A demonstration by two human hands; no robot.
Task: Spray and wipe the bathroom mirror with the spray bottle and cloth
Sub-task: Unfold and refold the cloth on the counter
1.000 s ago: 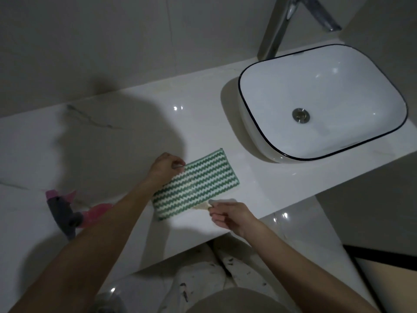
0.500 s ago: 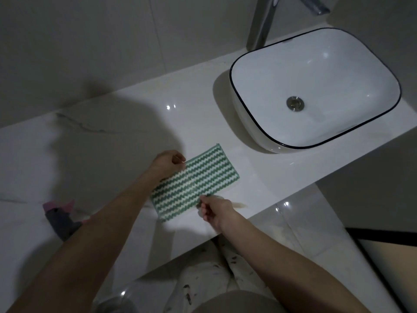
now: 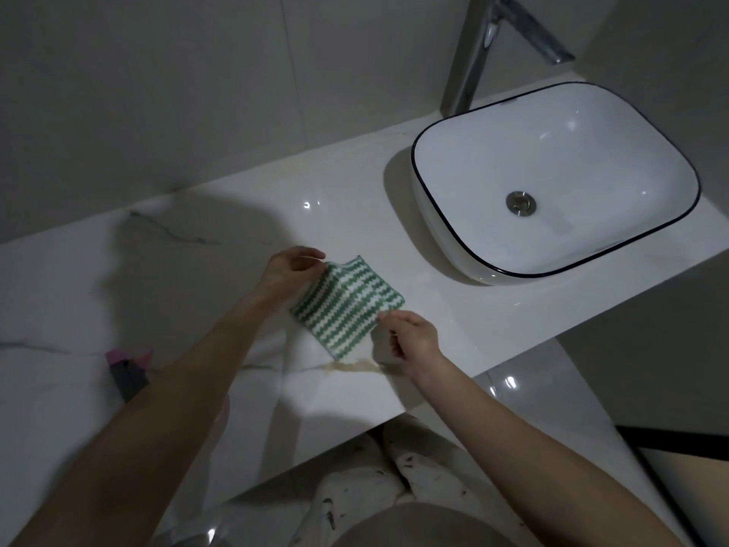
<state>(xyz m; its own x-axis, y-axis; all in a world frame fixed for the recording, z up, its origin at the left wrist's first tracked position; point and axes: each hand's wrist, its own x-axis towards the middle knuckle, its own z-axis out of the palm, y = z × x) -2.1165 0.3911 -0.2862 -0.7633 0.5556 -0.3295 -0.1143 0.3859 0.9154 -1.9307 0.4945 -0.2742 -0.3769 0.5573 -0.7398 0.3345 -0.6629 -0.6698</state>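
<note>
Head view looks down on a pale marble counter (image 3: pixel 197 294) that fills most of the frame, backed by a grey tiled wall (image 3: pixel 197 92). Using the white basin (image 3: pixel 552 183) with its thin dark rim as the landmark: it sits on the counter, with a chrome tap (image 3: pixel 479 53) rising just behind it. Left of the basin and nearer the counter's front edge lies the green and white striped cloth (image 3: pixel 347 305), bunched and partly raised off the marble. Its corner farthest from the basin is pinched between the closed fingertips of the left hand (image 3: pixel 290 270); its near edge, on the basin side, is pinched by the right hand (image 3: pixel 410 337). Far left of the basin, well beyond the cloth, the spray bottle (image 3: pixel 128 373) shows only a pink and dark head, half hidden behind the left forearm
</note>
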